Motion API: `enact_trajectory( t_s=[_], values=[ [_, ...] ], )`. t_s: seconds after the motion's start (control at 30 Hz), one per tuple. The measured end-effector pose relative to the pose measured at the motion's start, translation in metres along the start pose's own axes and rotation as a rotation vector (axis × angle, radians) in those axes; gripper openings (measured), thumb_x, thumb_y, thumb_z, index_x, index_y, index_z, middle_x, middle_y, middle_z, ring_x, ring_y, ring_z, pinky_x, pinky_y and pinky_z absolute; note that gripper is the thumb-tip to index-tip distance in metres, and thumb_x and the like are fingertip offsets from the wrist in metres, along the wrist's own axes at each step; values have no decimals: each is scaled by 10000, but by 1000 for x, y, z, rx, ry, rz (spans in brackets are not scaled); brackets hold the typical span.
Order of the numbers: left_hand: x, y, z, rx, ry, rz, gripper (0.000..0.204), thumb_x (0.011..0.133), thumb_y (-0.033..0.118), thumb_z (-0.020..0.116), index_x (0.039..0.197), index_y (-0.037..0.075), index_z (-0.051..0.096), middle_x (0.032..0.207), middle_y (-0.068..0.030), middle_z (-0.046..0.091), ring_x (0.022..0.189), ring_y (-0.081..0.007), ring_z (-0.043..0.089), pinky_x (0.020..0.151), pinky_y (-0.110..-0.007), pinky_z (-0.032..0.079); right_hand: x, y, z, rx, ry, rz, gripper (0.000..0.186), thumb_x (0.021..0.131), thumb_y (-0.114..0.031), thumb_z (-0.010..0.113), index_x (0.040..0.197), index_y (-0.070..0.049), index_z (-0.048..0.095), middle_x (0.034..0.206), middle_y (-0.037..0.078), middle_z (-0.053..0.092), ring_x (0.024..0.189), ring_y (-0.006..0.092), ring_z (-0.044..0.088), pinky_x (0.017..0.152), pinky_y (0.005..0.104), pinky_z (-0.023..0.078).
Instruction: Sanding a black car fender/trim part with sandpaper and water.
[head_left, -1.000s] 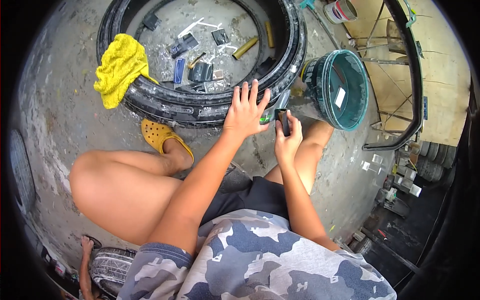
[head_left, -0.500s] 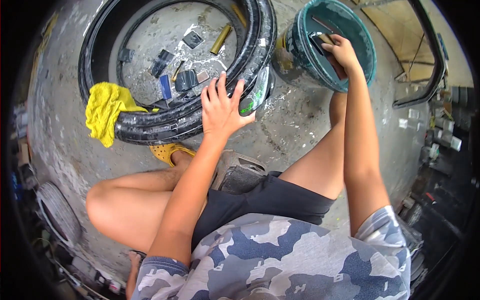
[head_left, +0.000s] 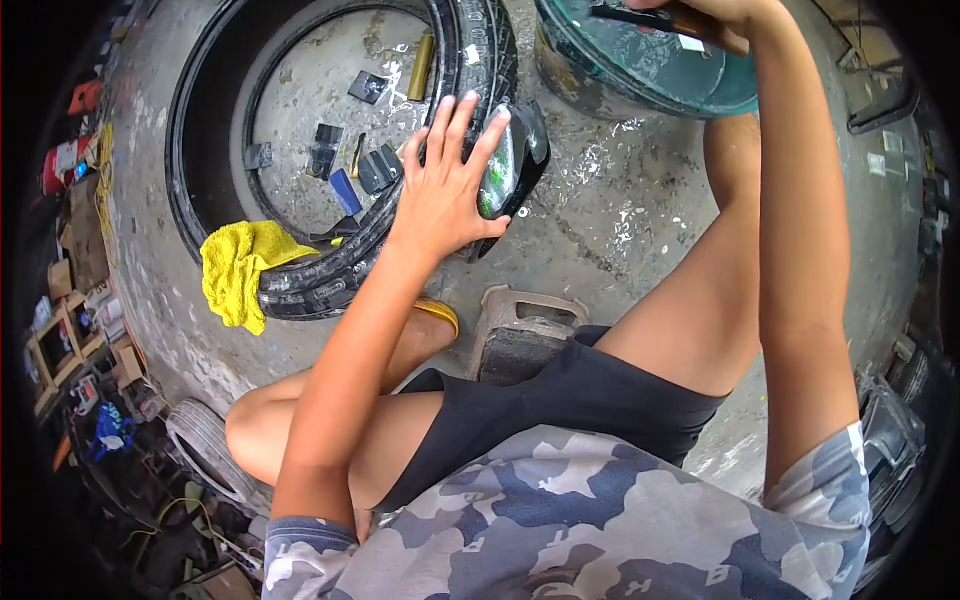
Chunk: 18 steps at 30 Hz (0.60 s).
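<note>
Cloth (head_left: 238, 272) on tire (head_left: 205, 120) left; bucket (head_left: 640, 75) right of tire.

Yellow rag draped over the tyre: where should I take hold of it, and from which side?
Pinch the bunched fold of the yellow rag where it hangs off the outer side of the tyre, coming from above on the outer side. That part droops free onto the concrete floor, so fingers can probably close around it. The left hand rests flat farther along the tyre, clear of it.

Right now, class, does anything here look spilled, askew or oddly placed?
Yes. A yellow cloth is draped over the tyre's rim, small tools and patches lie scattered inside its ring, and wet splashes mark the concrete beside the teal basin.
</note>
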<state>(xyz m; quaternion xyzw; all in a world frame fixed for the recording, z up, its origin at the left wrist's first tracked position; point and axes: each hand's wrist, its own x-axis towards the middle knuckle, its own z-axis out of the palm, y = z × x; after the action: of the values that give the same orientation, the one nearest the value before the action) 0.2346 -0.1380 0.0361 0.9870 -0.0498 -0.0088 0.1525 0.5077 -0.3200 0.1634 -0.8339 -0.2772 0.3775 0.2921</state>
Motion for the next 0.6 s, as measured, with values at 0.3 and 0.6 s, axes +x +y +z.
enact_trajectory(
  t_s=[0.3, 0.6],
  values=[
    [13, -15, 3, 68, -145, 177, 984, 641, 501, 789, 1450, 89, 411, 1510, -159, 378, 1457, -301, 269, 1148, -500, 192, -9, -9, 144, -314, 38, -203, 341, 789, -41, 564, 1113, 29, 642, 1114, 297, 637, 1024, 431, 633, 864, 456, 512],
    [-16, -17, 16, -67, 44, 420, 506, 771, 314, 768, 1208, 117, 609, 1363, -78, 534, 1322, -255, 466, 1055, -400, 373, -42, 50, 231, 971, 616, 222, 439, 930, -27, 488, 1328, -188, 396, 1010, 110, 587, 694, 169, 618, 518, 287, 521]
  ],
)
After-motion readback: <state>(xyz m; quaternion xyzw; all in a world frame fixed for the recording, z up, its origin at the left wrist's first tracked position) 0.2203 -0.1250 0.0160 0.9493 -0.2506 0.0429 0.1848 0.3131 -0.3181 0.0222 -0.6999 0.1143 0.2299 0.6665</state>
